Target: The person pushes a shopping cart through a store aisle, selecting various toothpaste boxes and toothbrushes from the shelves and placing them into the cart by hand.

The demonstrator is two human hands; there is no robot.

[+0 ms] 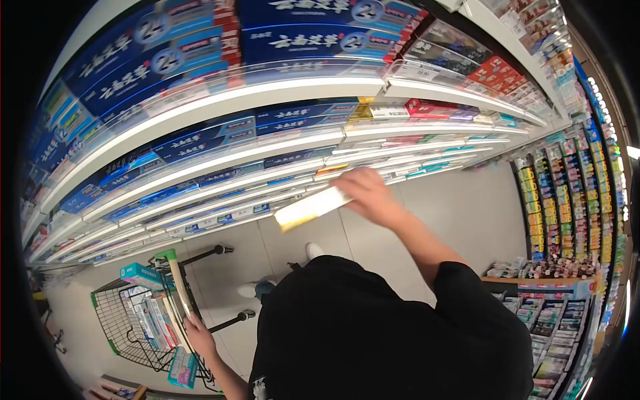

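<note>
My right hand (370, 197) grips one end of a long, narrow white-and-yellow box (312, 209), held in front of the lower shelves. The box is blurred and its print cannot be read. At the lower left my left hand (199, 335) is closed on the handle (179, 283) of a shopping cart; part of the fingers is hidden. Inside the wire basket (113, 319) lie several boxed goods (157, 320), among them a teal box (141, 273) near the handle. Another teal box (183, 368) sits at the basket's near end.
Shelves (267, 90) with dark blue boxes (293, 37) run along the front. Racks of small hanging packs (560, 193) and a low bin display (553, 333) stand to the right. The tiled floor (453, 220) shows between them, with my shoes (314, 251) on it.
</note>
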